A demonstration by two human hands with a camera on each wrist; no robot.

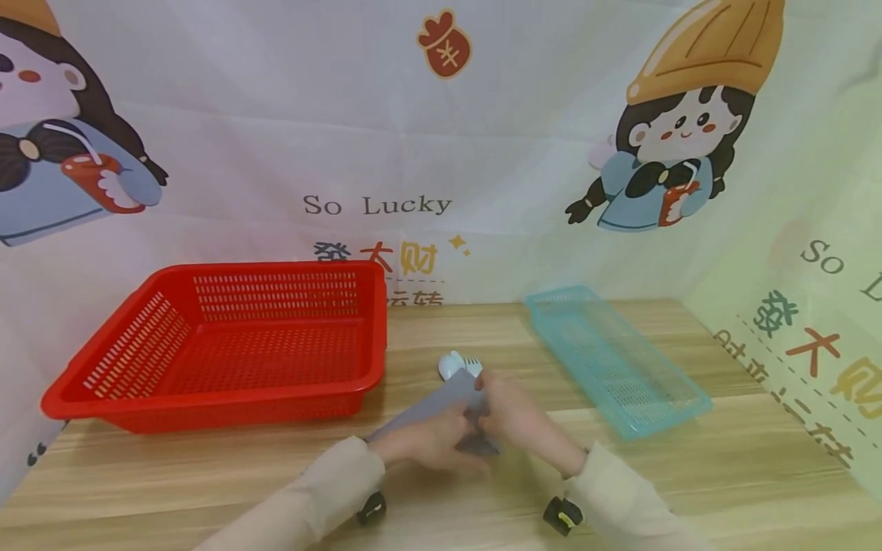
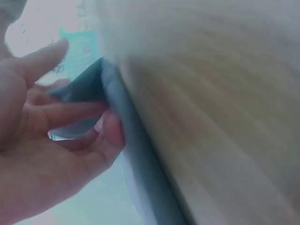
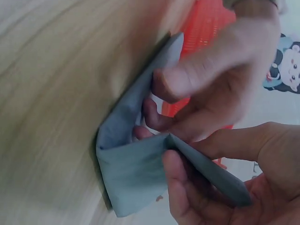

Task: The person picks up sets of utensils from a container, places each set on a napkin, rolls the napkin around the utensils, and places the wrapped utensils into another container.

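Grey cloth (image 1: 441, 402) lies, in the head view, roughly midway between the left and right edges of the table (image 1: 172, 490), a spoon (image 1: 451, 365) and a fork (image 1: 474, 366) showing at its far end; the left hand (image 1: 436, 440) and right hand (image 1: 513, 413) are both on it. In the left wrist view, left fingertips touch the fold; whether they pinch, I cannot tell. In the right wrist view, the right hand pinches a raised flap. It should handle light, soft and creasable, best taken by folded edge or corner.
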